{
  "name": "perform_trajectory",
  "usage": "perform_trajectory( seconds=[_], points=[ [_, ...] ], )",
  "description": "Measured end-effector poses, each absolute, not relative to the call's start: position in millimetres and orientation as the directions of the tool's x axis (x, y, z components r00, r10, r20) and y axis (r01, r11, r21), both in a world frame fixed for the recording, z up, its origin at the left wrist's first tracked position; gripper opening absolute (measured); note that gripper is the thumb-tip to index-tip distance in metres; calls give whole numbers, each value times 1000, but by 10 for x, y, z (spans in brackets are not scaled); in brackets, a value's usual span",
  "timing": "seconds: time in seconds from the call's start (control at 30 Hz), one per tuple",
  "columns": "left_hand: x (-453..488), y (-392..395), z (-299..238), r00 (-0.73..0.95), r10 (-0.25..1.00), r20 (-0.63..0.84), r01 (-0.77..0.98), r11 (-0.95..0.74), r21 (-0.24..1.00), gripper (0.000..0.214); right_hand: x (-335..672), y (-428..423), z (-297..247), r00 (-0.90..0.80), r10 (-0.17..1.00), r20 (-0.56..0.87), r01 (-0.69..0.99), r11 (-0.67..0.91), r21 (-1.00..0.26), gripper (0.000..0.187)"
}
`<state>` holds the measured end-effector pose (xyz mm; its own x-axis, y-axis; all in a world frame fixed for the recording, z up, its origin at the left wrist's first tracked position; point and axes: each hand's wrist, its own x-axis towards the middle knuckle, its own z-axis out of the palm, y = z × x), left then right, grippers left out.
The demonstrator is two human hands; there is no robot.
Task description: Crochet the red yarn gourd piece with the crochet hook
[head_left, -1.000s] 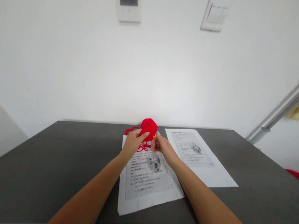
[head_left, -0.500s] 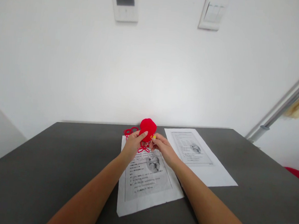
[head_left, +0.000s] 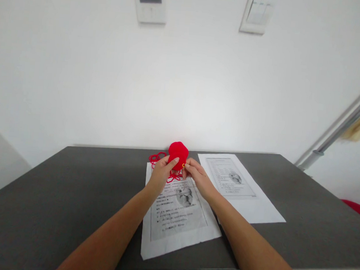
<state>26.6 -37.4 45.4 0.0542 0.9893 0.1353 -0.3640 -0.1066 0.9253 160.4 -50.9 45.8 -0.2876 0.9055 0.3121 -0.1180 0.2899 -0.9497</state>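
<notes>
A rounded red crochet piece [head_left: 178,150] is held above the far end of a printed sheet [head_left: 174,231]. My left hand [head_left: 161,172] is closed on its left side, thumb lying across the front. At the lower right edge of the piece is a small yellow ring [head_left: 183,165], which looks like a stitch marker; the fingertips of my right hand [head_left: 197,173] pinch it. Loops of red yarn [head_left: 173,177] hang below the piece, and more red yarn [head_left: 155,158] lies to the left of it. My fingers behind the piece are hidden.
A second printed sheet [head_left: 247,195] lies to the right on the dark grey table [head_left: 77,193]. The white wall [head_left: 186,68] rises directly behind the table. At the right, a grey pole [head_left: 341,128] leans near the wall, and a red object [head_left: 359,209] shows beside the table edge.
The yellow marker shows less now and looks more like a thin ring at the red piece's edge. My right fingertips have shifted slightly; both hands keep their hold.
</notes>
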Motion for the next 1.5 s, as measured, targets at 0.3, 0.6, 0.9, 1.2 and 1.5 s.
perform_trajectory(
  seconds=[0.3,0.6,0.9,1.2,1.5],
  points=[
    [263,-377,453,32,985,168,-296,-151,943,34,1597,-532,487,-271,908,318,-98,303,-948,28],
    [244,-368,446,29,980,196,-263,-182,947,30,1602,-514,461,-270,913,305,-85,293,-952,27],
    [223,-360,433,21,977,212,-214,-203,955,32,1612,-522,467,-274,906,321,-60,317,-946,28],
    [230,-380,458,23,970,243,-194,-234,953,31,1636,-492,428,-285,896,342,-48,343,-938,29],
    [228,-373,432,36,966,256,-184,-245,952,28,1643,-500,432,-283,891,355,-40,359,-932,31]
  ],
)
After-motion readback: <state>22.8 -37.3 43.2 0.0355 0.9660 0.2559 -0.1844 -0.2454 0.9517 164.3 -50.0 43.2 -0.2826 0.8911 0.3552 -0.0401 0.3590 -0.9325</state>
